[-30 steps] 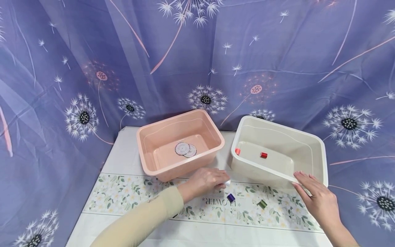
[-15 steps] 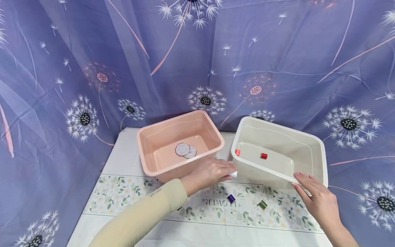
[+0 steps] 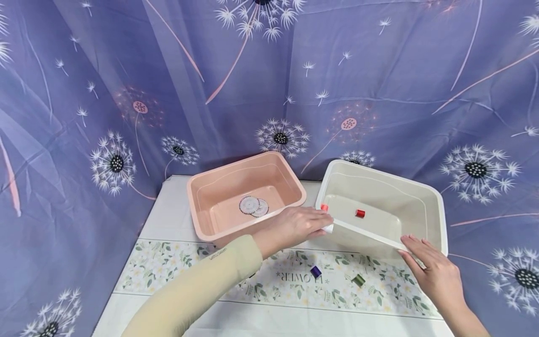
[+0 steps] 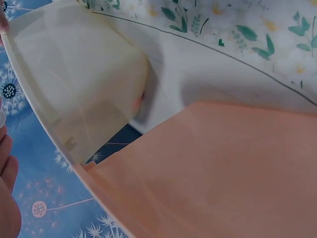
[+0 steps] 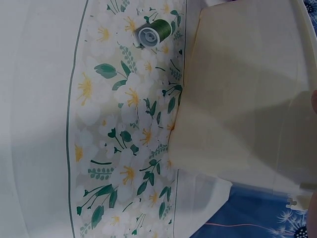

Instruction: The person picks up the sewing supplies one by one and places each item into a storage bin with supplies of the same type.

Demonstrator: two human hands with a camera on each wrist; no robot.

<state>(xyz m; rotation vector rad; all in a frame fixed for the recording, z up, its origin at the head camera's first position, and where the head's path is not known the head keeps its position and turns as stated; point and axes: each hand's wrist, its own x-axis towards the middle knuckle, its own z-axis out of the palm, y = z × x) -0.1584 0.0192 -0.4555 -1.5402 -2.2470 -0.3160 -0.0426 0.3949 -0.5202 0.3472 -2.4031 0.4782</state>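
Note:
My left hand (image 3: 296, 223) holds a small white thread spool (image 3: 328, 228), mostly hidden by the fingers, at the left front corner of the white bin (image 3: 433, 210). In the left wrist view, part of that hand (image 4: 9, 173) shows at the left edge. My right hand (image 3: 435, 269) rests on the bin's front rim near its right corner, fingers extended over the edge. Inside lie a red thread spool (image 3: 360, 213) and a coral-coloured spool (image 3: 324, 207), partly hidden by the rim. On the table are a purple spool (image 3: 316, 272) and a green spool (image 3: 358, 280).
A pink bin (image 3: 229, 229) stands to the left, with two round white pin wheels (image 3: 249, 205) overlapping inside it. Both bins stand on a white cloth (image 3: 177, 215) with a floral band. Behind hangs a blue-purple dandelion curtain (image 3: 236, 126).
My left hand has moved right and upward with the white thread spool, from the table before the pink bin to the white bin's corner. The right hand stays on the rim.

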